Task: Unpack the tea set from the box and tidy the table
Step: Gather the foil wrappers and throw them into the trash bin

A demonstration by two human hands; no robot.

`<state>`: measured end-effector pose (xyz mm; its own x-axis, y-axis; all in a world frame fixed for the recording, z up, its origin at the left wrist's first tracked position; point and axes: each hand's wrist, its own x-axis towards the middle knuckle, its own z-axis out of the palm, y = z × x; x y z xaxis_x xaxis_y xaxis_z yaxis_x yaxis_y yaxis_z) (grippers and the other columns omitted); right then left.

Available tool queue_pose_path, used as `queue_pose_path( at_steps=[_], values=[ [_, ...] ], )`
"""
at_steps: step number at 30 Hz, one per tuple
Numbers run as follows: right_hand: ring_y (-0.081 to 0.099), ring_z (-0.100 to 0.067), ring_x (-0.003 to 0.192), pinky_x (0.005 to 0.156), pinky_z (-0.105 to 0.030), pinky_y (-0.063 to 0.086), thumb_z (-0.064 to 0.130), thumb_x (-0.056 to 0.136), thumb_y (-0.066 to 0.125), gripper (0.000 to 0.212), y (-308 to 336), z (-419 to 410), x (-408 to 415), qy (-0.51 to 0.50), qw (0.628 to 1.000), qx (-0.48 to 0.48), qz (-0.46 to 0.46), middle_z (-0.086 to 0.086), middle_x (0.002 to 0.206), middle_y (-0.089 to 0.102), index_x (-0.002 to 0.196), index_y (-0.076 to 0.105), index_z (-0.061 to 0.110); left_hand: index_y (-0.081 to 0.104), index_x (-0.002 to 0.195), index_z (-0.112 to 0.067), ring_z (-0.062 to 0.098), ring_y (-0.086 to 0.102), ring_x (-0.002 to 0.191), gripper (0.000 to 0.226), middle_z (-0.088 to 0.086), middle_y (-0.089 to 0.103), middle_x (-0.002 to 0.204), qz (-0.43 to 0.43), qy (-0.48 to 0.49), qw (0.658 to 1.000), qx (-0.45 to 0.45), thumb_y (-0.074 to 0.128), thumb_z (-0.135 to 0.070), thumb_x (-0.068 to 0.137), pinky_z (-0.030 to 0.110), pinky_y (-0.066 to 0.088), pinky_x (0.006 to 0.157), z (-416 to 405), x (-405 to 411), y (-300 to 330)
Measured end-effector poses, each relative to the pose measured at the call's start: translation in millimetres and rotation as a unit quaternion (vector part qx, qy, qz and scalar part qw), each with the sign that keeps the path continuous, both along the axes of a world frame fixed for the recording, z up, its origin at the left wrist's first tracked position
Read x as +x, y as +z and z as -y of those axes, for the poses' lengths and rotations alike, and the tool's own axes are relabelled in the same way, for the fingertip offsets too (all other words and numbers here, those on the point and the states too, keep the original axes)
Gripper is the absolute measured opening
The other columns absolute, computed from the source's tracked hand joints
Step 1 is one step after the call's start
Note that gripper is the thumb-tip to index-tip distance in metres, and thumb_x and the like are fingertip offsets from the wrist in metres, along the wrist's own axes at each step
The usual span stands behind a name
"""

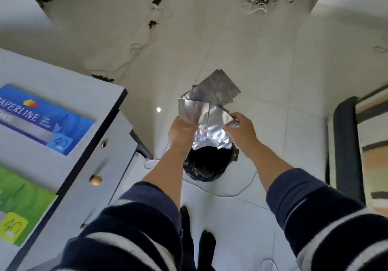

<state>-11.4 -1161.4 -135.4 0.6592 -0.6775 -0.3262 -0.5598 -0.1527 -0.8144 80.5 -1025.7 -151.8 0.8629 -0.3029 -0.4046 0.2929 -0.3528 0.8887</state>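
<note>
I hold a bunch of flat silver foil wrappers point(210, 103) with both hands, straight above a round bin lined with a black bag point(206, 165) on the floor. My left hand point(181, 129) grips the wrappers' left side. My right hand point(241, 128) pinches their right edge. The wrappers fan out upward and hide the far rim of the bin. No tea set or box is in view.
A grey cabinet point(88, 144) with a brass knob point(95, 180) stands at the left, carrying a blue paper ream point(42, 117) and a green one point(23, 203). A dark-edged piece of furniture point(348, 144) is at the right. Cables point(258, 0) lie on the white tiled floor beyond.
</note>
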Motion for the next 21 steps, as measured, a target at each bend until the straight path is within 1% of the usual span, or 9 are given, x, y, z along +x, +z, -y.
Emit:
queue_pose_path(
  at_steps=[2, 4, 6, 8, 10, 11, 16, 19, 21],
  values=[
    [0.051, -0.014, 0.07, 0.068, -0.027, 0.042, 0.005, 0.082, 0.059, 0.016, -38, 15, 7, -0.023, 1.0, -0.004, -0.003, 0.012, 0.073, 0.053, 0.09, 0.057, 0.019, 0.054, 0.085, -0.01, 0.021, 0.052, 0.088, 0.013, 0.0, 0.057, 0.088, -0.001, -0.01, 1.0, 0.011, 0.066, -0.014, 0.087, 0.025, 0.044, 0.07, 18, 12, -37],
    [0.053, -0.014, 0.075, 0.065, -0.023, 0.041, 0.008, 0.084, 0.058, 0.014, -78, 28, 14, -0.044, 0.999, 0.007, -0.01, 0.012, 0.076, 0.055, 0.092, 0.057, 0.02, 0.058, 0.113, -0.01, 0.021, 0.056, 0.101, 0.03, 0.002, 0.062, 0.108, 0.006, -0.036, 0.999, 0.033, 0.067, -0.02, 0.086, 0.03, 0.049, 0.085, 32, 21, -77],
    [0.058, -0.019, 0.09, 0.075, -0.027, 0.049, 0.009, 0.084, 0.06, 0.024, -122, 37, 16, -0.035, 0.998, 0.043, -0.042, 0.007, 0.092, 0.061, 0.105, 0.057, 0.021, 0.045, 0.136, -0.016, 0.025, 0.053, 0.12, 0.055, 0.005, 0.058, 0.129, 0.007, -0.082, 0.995, 0.055, 0.068, -0.017, 0.085, 0.04, 0.044, 0.102, 41, 28, -121],
    [0.055, -0.025, 0.115, 0.097, -0.041, 0.048, 0.007, 0.082, 0.065, 0.053, -170, 42, 12, -0.008, 0.991, 0.092, -0.094, -0.003, 0.124, 0.057, 0.13, 0.047, 0.023, 0.017, 0.152, -0.024, 0.026, 0.026, 0.144, 0.087, 0.003, 0.032, 0.155, -0.013, -0.13, 0.986, 0.102, 0.07, -0.013, 0.084, 0.048, 0.027, 0.116, 41, 29, -165],
    [0.046, -0.031, 0.128, 0.105, -0.047, 0.042, 0.004, 0.083, 0.066, 0.075, -205, 44, 6, 0.002, 0.979, 0.126, -0.159, -0.01, 0.143, 0.043, 0.146, 0.03, 0.023, -0.004, 0.154, -0.025, 0.024, 0.0, 0.15, 0.105, 0.001, 0.007, 0.163, -0.037, -0.174, 0.968, 0.175, 0.072, -0.013, 0.084, 0.054, 0.013, 0.119, 37, 29, -199],
    [0.044, -0.033, 0.129, 0.105, -0.047, 0.042, 0.005, 0.084, 0.065, 0.077, -216, 45, 5, 0.009, 0.973, 0.126, -0.191, -0.012, 0.145, 0.04, 0.148, 0.026, 0.023, -0.007, 0.154, -0.025, 0.024, -0.001, 0.151, 0.107, 0.003, 0.005, 0.163, -0.039, -0.191, 0.959, 0.204, 0.073, -0.013, 0.083, 0.055, 0.013, 0.119, 35, 29, -212],
    [0.046, -0.034, 0.125, 0.103, -0.044, 0.042, 0.013, 0.087, 0.063, 0.071, -228, 43, 13, 0.074, 0.956, 0.078, -0.272, -0.015, 0.138, 0.048, 0.148, 0.026, 0.024, -0.003, 0.155, -0.024, 0.024, 0.002, 0.15, 0.104, 0.004, 0.015, 0.162, -0.017, -0.257, 0.935, 0.242, 0.071, -0.015, 0.083, 0.053, 0.013, 0.12, 41, 25, -230],
    [0.054, -0.033, 0.115, 0.097, -0.044, 0.046, 0.012, 0.089, 0.058, 0.067, -210, 40, 16, 0.098, 0.951, 0.062, -0.285, -0.014, 0.132, 0.053, 0.147, 0.028, 0.024, 0.0, 0.155, -0.024, 0.028, 0.014, 0.148, 0.101, 0.009, 0.023, 0.158, -0.008, -0.263, 0.929, 0.259, 0.07, -0.016, 0.083, 0.049, 0.02, 0.118, 41, 25, -212],
    [0.058, -0.032, 0.11, 0.095, -0.045, 0.048, 0.012, 0.089, 0.057, 0.066, -190, 37, 17, 0.112, 0.951, 0.052, -0.284, -0.014, 0.129, 0.056, 0.147, 0.028, 0.024, -0.002, 0.154, -0.029, 0.029, 0.015, 0.148, 0.102, 0.011, 0.02, 0.159, -0.028, -0.256, 0.931, 0.259, 0.07, -0.017, 0.083, 0.051, 0.021, 0.118, 38, 26, -194]
  ],
)
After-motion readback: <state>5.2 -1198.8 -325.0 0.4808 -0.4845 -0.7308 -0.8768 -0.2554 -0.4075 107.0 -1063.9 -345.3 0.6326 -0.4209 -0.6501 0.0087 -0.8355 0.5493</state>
